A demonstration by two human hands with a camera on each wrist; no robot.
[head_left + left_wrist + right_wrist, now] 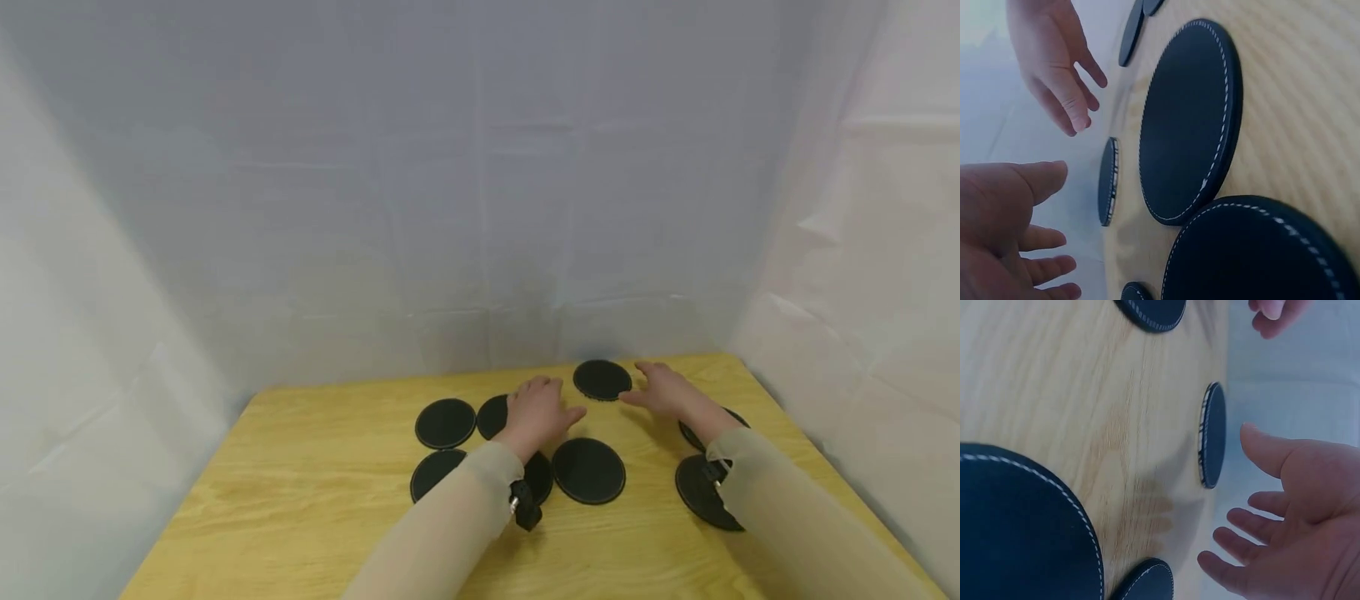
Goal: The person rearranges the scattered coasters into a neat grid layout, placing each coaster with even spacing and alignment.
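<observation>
Two relaxed, empty hands, left hand point(538, 410) and right hand point(663, 388), flank the flat-lying round black stitched coaster point(602, 379) on the wooden table point(300, 492).

Round coasters point(588, 471) are showing black with white edge stitching. The table point(300, 500) is showing yellow wood grain. Sleeves point(450, 525) are appearing beige, the backdrop point(480, 167) pale grey.

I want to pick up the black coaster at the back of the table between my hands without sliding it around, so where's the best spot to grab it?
Probably pinch the far coaster at its thin stitched rim, thumb on one side, fingers opposite. It lies flat on the table, so only the edge offers a grip. Come from the right: the right hand is open beside it. The left hand hovers nearby.
</observation>
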